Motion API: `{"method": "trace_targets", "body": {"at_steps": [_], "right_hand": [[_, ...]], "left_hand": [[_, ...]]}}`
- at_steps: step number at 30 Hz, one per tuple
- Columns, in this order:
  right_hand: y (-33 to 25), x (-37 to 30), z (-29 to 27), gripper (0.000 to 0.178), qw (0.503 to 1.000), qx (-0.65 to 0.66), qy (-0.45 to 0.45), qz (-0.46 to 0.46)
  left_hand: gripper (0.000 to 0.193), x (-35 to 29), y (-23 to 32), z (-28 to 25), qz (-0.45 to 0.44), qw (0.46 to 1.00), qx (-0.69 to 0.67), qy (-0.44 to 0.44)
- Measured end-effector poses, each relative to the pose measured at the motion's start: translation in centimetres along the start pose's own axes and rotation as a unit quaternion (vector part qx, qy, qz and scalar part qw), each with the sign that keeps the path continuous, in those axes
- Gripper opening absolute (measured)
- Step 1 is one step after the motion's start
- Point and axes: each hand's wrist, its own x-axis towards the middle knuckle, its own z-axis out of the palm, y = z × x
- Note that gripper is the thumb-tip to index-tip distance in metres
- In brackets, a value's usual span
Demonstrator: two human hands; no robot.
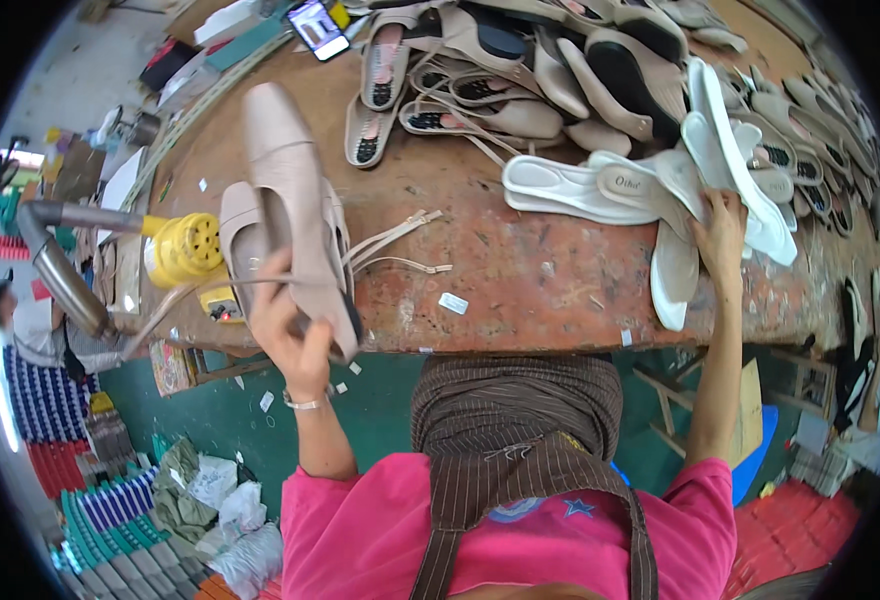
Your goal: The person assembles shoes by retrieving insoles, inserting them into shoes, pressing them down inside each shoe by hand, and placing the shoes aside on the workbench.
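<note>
A person's left hand (285,335) grips a beige slingback shoe (295,205) by its heel end, fingers clenched around it, the pointed toe rising up and away from the fingers over the near edge of a worn wooden workbench (530,270). Just left of those fingers sit a yellow heat tool (188,248) and a bent metal pipe (55,262). Loose straps (400,245) trail right of the shoe onto a bare stretch of bench between the two hands. At right, the right hand (720,235) lies with fingers spread on a stack of white insoles (680,190), which overhangs the bench edge below the fingers. Unfinished shoes (520,80) crowd the far side.
</note>
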Motion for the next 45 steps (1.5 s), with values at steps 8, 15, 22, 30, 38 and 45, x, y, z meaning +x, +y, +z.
{"method": "trace_targets", "body": {"at_steps": [8,15,22,30,38,45], "right_hand": [[-0.3,-0.1,-4.9,0.023,0.882,0.434,0.124,0.138],[-3.5,-2.5,-9.8,0.046,0.633,0.716,0.018,0.294],[-7.7,-6.7,-4.8,0.065,0.491,0.785,-0.211,0.313],[-7.2,-10.1,-2.8,0.067,0.417,0.854,-0.158,0.268],[-6.2,-10.2,-1.2,0.068,0.400,0.864,-0.117,0.283],[-6.6,-9.0,0.6,0.066,0.424,0.856,-0.096,0.282]], "left_hand": [[0.021,-1.8,-4.6,2.6,0.027,0.879,0.474,-0.045],[0.018,3.3,1.5,6.5,0.038,0.939,0.318,0.124],[0.058,18.7,8.2,23.8,0.317,0.938,0.089,-0.105],[0.051,22.3,12.5,31.7,0.221,0.943,0.176,-0.176],[0.046,18.1,9.8,29.7,0.267,0.922,0.124,-0.251],[0.052,20.3,12.5,30.8,0.332,0.831,0.279,-0.349]]}}
